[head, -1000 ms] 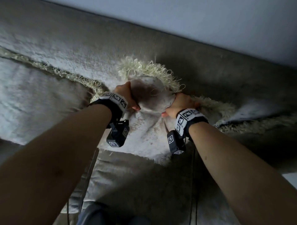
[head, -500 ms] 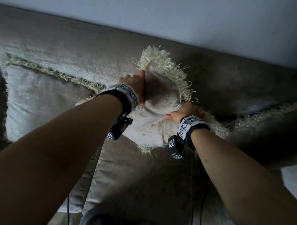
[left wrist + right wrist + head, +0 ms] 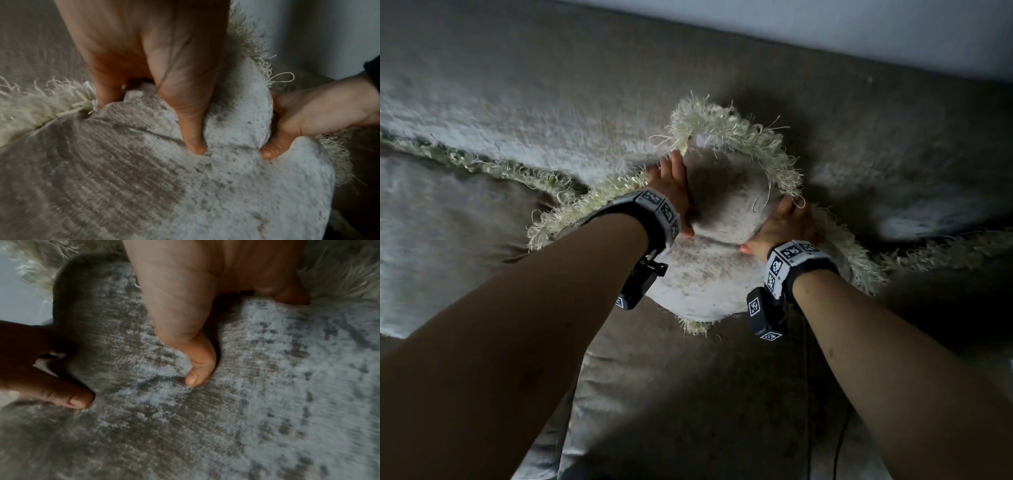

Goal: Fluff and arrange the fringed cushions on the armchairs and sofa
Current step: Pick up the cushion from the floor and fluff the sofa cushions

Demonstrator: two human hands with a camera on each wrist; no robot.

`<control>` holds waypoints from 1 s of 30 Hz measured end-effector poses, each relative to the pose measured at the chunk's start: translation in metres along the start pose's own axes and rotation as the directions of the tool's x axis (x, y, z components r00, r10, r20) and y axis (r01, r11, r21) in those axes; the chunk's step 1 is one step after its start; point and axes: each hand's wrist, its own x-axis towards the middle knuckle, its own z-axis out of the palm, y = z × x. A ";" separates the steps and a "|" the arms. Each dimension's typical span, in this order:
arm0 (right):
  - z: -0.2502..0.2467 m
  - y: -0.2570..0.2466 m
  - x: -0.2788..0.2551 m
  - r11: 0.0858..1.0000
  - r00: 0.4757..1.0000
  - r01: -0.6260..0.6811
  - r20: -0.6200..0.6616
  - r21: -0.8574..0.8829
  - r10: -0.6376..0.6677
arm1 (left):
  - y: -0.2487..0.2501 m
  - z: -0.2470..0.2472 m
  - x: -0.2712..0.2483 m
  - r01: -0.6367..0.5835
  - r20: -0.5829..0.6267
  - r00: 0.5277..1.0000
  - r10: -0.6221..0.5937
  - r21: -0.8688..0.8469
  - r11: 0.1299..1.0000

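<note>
Both hands [image 3: 726, 212] squeeze the fringed cushion [image 3: 709, 277]; no writing legible.

A big brown sofa [image 3: 688, 394] fills the room here. Behind it is a pale wall [image 3: 859, 20]. The light is dim.

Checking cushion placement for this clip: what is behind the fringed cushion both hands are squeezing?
Behind the middle cushion is the sofa backrest, with the wall above. The left hand and right hand grip its top corner. Their fingers behind it and the covered backrest are hidden.
</note>
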 end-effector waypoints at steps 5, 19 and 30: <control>0.004 0.000 0.015 0.993 0.999 -0.016 0.044 0.117 0.011 | 0.003 0.006 0.015 0.000 0.013 1.000 -0.001 0.032 0.999; -0.007 -0.016 -0.036 0.997 0.996 -0.043 0.073 -0.069 0.048 | -0.027 0.030 -0.055 -0.028 -0.311 0.943 -0.121 -0.433 0.901; -0.007 -0.210 -0.141 0.966 0.982 0.166 -0.120 0.197 -0.144 | -0.235 0.011 -0.149 0.151 -0.203 0.860 -0.469 -0.776 0.613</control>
